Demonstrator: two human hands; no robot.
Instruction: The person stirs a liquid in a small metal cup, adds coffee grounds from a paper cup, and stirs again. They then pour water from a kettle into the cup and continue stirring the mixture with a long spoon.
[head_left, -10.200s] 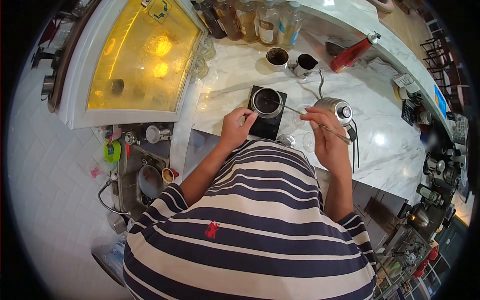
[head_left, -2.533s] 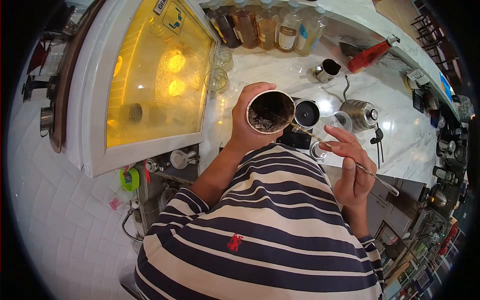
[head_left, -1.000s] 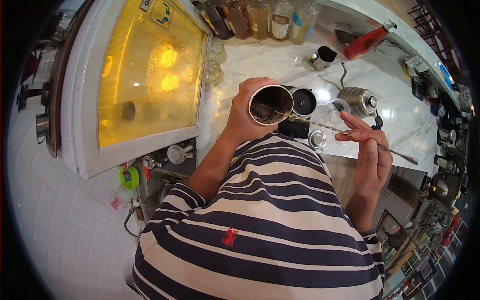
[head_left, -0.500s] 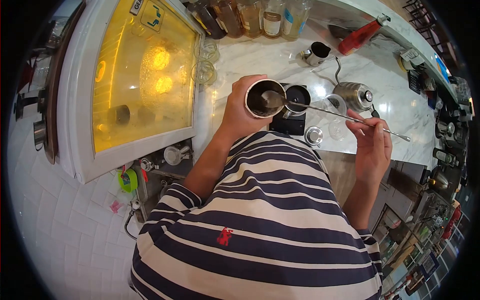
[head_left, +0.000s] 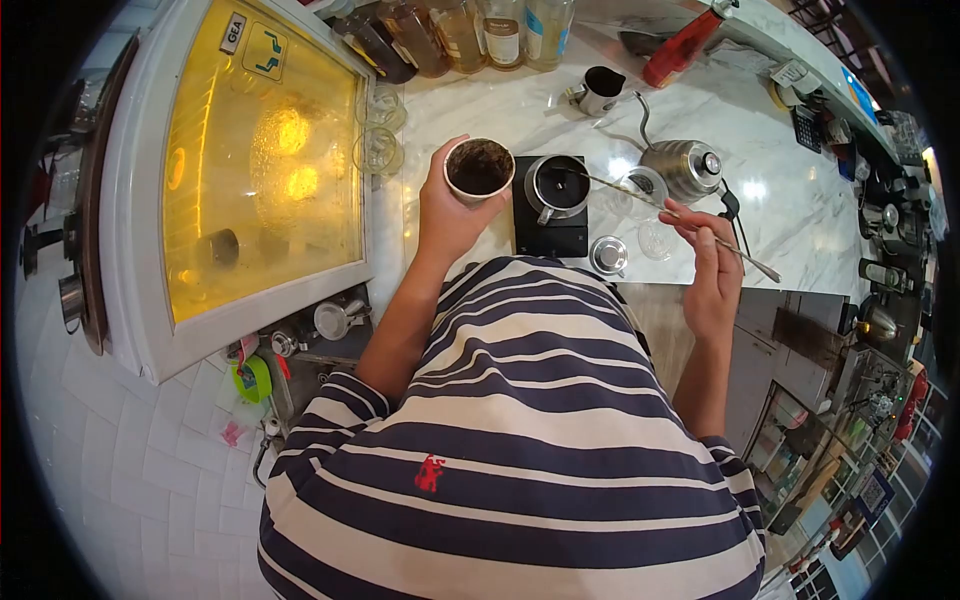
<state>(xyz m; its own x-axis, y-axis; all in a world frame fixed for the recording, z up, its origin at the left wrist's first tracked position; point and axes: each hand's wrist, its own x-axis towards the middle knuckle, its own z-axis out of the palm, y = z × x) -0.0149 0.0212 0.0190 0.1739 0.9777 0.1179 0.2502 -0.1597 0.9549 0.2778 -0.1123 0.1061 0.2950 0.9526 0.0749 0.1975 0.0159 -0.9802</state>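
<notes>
My left hand (head_left: pixel 445 222) is wrapped round a white-rimmed paper cup (head_left: pixel 474 200), its mouth facing me. Dark brown, crumbly stuff like coffee grounds (head_left: pixel 480 165) lies inside it and clings to the wall. Between the fingers and thumb of my right hand (head_left: pixel 712 268) is a long thin bar spoon (head_left: pixel 635 195), slanting down to the left. Its far end reaches over a handled metal cup (head_left: pixel 545 213) with a dark inside. That cup stands on a black scale (head_left: pixel 552 243), just right of the paper cup.
A gooseneck kettle (head_left: pixel 683 168) and a metal pitcher (head_left: pixel 601 92) stand farther back on the marble counter (head_left: pixel 480 105). Small glassware (head_left: pixel 656 240) and a round metal piece (head_left: pixel 608 255) are near its front edge. Bottles (head_left: pixel 500 35) line the back; a yellow-lit door (head_left: pixel 265 180) stands left.
The bar spoon has come out of the paper cup and now points at the metal cup. My left hand has shifted left with the paper cup, uncovering more of the scale.
</notes>
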